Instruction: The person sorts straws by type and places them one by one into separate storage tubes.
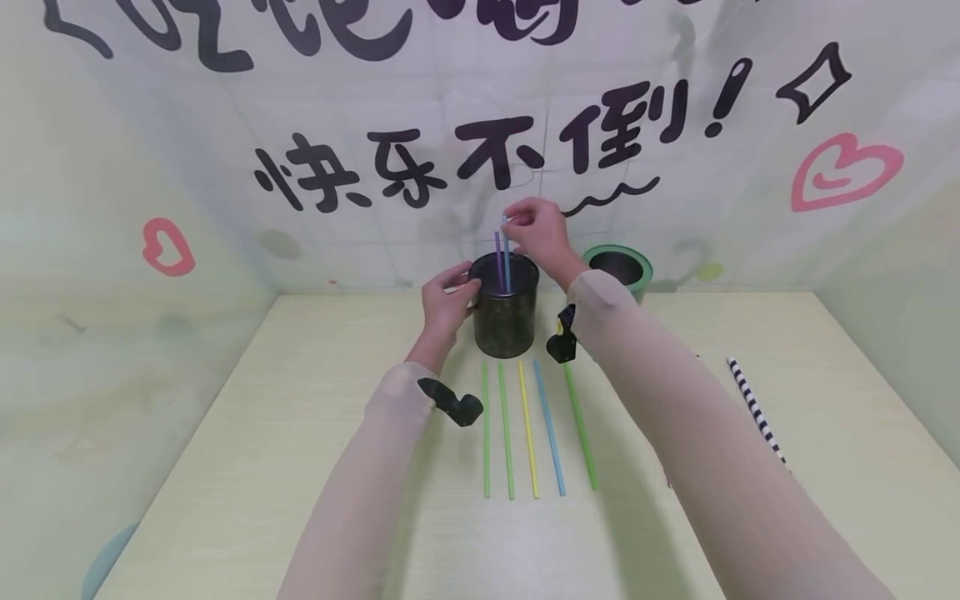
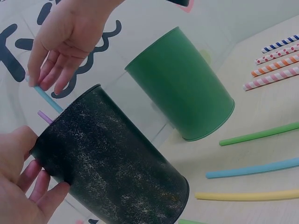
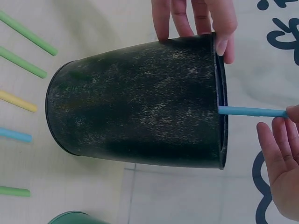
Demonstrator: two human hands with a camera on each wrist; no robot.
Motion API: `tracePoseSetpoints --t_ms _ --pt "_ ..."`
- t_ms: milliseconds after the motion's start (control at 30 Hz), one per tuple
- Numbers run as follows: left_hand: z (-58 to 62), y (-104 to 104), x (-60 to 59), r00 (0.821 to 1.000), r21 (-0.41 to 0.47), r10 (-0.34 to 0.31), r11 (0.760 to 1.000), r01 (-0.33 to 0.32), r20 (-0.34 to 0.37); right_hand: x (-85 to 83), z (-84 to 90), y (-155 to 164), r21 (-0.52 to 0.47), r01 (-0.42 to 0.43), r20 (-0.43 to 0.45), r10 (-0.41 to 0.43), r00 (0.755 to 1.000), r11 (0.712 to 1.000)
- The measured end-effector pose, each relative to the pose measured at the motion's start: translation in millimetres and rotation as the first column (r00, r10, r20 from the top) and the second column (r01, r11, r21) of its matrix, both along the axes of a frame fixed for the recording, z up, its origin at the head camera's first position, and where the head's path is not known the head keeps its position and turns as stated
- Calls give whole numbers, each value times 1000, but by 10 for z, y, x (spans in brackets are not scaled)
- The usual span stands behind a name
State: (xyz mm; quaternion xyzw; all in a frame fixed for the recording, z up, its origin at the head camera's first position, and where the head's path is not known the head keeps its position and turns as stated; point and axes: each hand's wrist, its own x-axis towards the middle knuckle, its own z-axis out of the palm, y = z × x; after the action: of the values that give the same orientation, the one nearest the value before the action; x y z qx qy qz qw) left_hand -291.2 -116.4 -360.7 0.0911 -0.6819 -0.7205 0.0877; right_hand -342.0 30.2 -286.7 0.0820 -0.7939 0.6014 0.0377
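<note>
Between hands: blue straw (image 1: 507, 258) (in cup (image 1: 506, 321)).

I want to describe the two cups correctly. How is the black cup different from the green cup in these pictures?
The black cup has a dark speckled surface; the green cup is plain green. The black cup stands nearer the person, the green cup behind it by the wall. The black cup holds a purple straw and a blue straw, and the left hand grips its rim; no hand touches the green cup. Both stand upright on the table.

Left hand (image 1: 447, 302) gripping, right hand (image 1: 538, 233) pinching
</note>
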Motion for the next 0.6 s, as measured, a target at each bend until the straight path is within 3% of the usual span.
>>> tracePoseSetpoints --t_ms 333,600 --pt "12 8 15 1000 2 0 1000 0 -10 -13 -132 -3 8 14 91 -15 996 1000" --pt "7 9 12 1000 5 3 1000 -3 -15 -37 -192 -2 25 19 111 -22 994 999"
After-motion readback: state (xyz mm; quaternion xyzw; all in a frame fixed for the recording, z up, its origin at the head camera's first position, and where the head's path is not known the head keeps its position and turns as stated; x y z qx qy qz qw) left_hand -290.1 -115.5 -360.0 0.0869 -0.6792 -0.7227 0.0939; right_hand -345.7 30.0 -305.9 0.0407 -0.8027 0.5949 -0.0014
